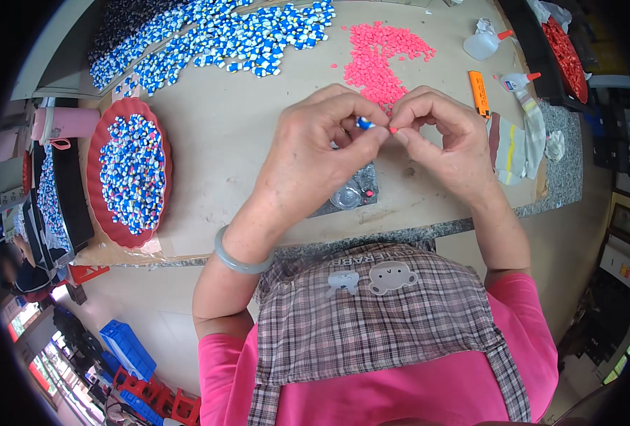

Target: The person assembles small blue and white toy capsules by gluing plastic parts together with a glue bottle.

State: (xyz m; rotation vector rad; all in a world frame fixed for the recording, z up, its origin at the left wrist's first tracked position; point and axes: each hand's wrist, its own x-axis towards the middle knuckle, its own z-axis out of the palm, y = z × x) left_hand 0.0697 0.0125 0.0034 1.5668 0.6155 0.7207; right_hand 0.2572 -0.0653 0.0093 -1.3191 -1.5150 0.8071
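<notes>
My left hand (315,145) is closed, with a small blue-and-white piece (364,123) pinched between thumb and forefinger. Opposite it, my right hand (446,138) pinches a tiny red-pink piece (394,130) at its fingertips. The two pieces are close together, and I cannot tell whether they touch. Below my hands, partly covered by the left one, a small clear round dish (347,196) rests on a grey slab (369,179). One pink bit (369,193) lies beside the dish. Just beyond my fingertips spreads a heap of small pink pieces (379,57).
Many blue-and-white pieces (258,35) cover the far left of the table, and a red scalloped tray (91,170) holds more. At right are an orange box cutter (479,94), two red-tipped glue bottles (482,46), and a striped cloth (511,145). A pink cup (74,122) stands left.
</notes>
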